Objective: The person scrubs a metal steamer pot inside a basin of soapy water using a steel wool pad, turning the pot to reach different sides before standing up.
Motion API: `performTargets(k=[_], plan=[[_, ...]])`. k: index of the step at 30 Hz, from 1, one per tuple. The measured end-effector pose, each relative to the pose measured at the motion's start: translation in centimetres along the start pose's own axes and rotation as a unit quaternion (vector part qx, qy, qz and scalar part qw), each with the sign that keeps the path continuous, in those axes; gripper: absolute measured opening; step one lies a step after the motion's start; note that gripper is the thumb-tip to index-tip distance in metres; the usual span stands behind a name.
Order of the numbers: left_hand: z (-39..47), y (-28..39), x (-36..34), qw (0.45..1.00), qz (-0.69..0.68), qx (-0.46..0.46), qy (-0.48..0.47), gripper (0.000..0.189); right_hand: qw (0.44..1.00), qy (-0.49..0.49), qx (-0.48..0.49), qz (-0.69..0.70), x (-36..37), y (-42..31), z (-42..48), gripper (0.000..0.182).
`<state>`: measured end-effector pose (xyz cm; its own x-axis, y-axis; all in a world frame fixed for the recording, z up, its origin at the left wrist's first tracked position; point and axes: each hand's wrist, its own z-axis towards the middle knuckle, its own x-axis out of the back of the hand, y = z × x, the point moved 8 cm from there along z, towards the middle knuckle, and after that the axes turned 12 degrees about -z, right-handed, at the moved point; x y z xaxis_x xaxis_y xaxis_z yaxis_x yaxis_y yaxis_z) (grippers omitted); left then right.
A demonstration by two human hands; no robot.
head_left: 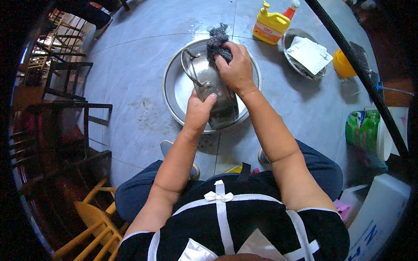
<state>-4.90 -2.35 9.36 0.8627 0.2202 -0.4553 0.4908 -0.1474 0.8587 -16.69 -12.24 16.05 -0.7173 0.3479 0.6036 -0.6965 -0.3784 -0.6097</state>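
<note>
A metal pot (222, 109) with a riveted loop handle is tilted on its side over a wide round metal basin (167, 94) on the floor. My left hand (200, 109) grips the pot near its lower edge, thumb on the wall below the handle. In my right hand (237, 70) is a dark, tangled scouring pad (217, 40), held at the upper end of the pot. Part of the pot's far side is hidden by my right hand and the pad.
A yellow pump jug (271, 27) and a red bottle (290, 13) stand beyond the basin. Farther right are a metal bowl (287, 37) holding white flat items, a yellow bucket (343, 63) and a green-labelled tub (362, 130). Wooden chairs (94, 218) line the left.
</note>
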Motion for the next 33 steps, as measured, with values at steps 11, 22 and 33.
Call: performTargets(k=[11, 22, 33], plan=[[1.6, -1.5, 0.1, 0.999, -0.025, -0.022, -0.003, 0.032, 0.991, -0.125, 0.032, 0.026, -0.5, 0.2, -2.2, 0.029], [0.1, -1.5, 0.6, 0.993, 0.098, -0.063, 0.027, 0.023, 0.972, -0.149, 0.167, -0.073, -1.0, -2.4, -2.3, 0.021], [0.3, -1.2, 1.5, 0.993, 0.068, -0.059, 0.074, 0.022, 0.969, -0.195, 0.125, -0.089, -0.7, -4.0, -4.5, 0.02]])
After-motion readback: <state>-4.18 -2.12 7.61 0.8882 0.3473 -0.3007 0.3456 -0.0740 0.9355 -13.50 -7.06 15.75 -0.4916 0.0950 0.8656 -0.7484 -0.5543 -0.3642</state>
